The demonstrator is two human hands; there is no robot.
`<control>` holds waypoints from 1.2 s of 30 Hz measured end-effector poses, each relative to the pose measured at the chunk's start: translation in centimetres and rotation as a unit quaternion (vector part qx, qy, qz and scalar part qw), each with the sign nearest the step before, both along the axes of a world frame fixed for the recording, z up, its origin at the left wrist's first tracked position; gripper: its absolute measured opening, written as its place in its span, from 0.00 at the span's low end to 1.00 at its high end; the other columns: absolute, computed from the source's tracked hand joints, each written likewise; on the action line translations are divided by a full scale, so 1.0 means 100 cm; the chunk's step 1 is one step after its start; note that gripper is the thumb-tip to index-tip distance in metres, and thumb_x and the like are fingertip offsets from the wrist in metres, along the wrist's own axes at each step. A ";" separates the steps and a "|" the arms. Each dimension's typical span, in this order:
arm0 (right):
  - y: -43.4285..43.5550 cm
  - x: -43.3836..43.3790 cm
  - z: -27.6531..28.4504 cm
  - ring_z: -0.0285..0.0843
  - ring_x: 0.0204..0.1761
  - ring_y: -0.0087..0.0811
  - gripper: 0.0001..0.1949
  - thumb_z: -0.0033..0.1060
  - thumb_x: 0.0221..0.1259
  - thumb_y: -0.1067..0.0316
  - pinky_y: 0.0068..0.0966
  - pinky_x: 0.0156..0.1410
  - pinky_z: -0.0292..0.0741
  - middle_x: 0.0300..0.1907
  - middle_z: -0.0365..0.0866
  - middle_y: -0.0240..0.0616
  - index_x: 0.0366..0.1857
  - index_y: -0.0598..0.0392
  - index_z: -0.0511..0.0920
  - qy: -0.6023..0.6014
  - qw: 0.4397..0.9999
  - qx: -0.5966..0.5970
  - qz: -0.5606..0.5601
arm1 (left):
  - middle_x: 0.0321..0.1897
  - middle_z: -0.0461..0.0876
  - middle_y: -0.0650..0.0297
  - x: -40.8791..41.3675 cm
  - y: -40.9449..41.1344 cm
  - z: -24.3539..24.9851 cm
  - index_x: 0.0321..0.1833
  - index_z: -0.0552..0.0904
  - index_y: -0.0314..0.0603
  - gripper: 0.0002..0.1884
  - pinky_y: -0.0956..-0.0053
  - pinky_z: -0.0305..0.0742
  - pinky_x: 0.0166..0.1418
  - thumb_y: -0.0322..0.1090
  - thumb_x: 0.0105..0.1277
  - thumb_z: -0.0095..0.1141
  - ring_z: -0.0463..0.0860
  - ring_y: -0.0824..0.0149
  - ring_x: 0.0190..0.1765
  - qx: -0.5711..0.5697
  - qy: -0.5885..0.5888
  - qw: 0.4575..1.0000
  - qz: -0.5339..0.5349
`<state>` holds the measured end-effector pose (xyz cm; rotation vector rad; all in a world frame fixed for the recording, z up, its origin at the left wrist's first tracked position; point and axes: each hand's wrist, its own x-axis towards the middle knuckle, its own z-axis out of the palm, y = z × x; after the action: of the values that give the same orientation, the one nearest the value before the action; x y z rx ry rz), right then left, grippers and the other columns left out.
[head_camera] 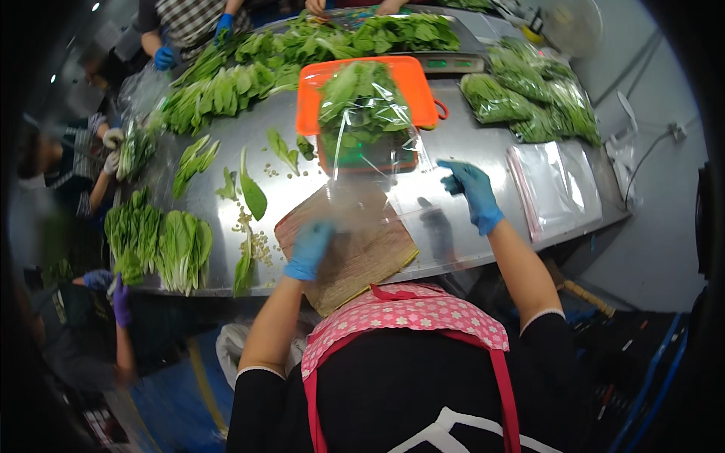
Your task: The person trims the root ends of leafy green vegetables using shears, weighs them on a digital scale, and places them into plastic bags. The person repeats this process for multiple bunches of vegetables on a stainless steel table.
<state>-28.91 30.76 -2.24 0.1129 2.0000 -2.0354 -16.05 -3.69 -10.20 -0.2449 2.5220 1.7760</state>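
Note:
My left hand (310, 249), in a blue glove, is motion-blurred over a brown woven mat (362, 243) at the table's front edge. Whether it pinches anything is unclear. To the right, my right hand (470, 192), also blue-gloved, is raised over the steel table with fingers apart and nothing in it. Between and beyond the hands lies a clear plastic bag (362, 164). Leafy greens (362, 85) fill its far part, which rests on an orange plastic tray (308, 107). The bag's loose near end reaches over the mat, close to my left hand.
Filled bags of greens (498, 99) lie at the right, behind a stack of flat clear bags (558, 187). A scale display (447, 63) stands behind the tray. Loose greens (221, 93) and bunches (184, 249) lie left. Gloved co-workers' hands (164, 58) work around the steel table (255, 127).

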 end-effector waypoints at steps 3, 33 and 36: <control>-0.013 -0.026 0.011 0.78 0.32 0.19 0.17 0.54 0.71 0.51 0.18 0.39 0.74 0.34 0.84 0.32 0.48 0.52 0.84 0.036 0.998 -0.030 0.037 | 0.38 0.87 0.64 -0.045 -0.030 0.041 0.45 0.86 0.39 0.25 0.76 0.74 0.42 0.54 0.75 0.46 0.83 0.73 0.38 0.135 -0.100 0.984 0.067; 0.060 0.035 0.155 0.81 0.29 0.28 0.20 0.53 0.72 0.53 0.24 0.36 0.79 0.27 0.84 0.40 0.30 0.59 0.82 0.110 0.975 -0.173 -0.091 | 0.38 0.87 0.56 -0.108 0.145 0.238 0.47 0.80 0.38 0.13 0.67 0.80 0.47 0.41 0.70 0.58 0.86 0.59 0.43 0.395 -0.151 0.904 -0.063; 0.116 0.060 0.111 0.82 0.31 0.23 0.21 0.56 0.70 0.49 0.19 0.35 0.77 0.30 0.85 0.38 0.39 0.62 0.82 0.033 0.996 -0.080 -0.019 | 0.36 0.87 0.57 -0.119 0.156 0.177 0.44 0.80 0.39 0.11 0.71 0.78 0.44 0.40 0.69 0.59 0.87 0.61 0.42 0.410 -0.190 0.875 -0.176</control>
<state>-22.92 42.34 8.89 0.0512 1.8756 -2.2413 -27.93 11.91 7.46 -0.0663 1.2874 2.1587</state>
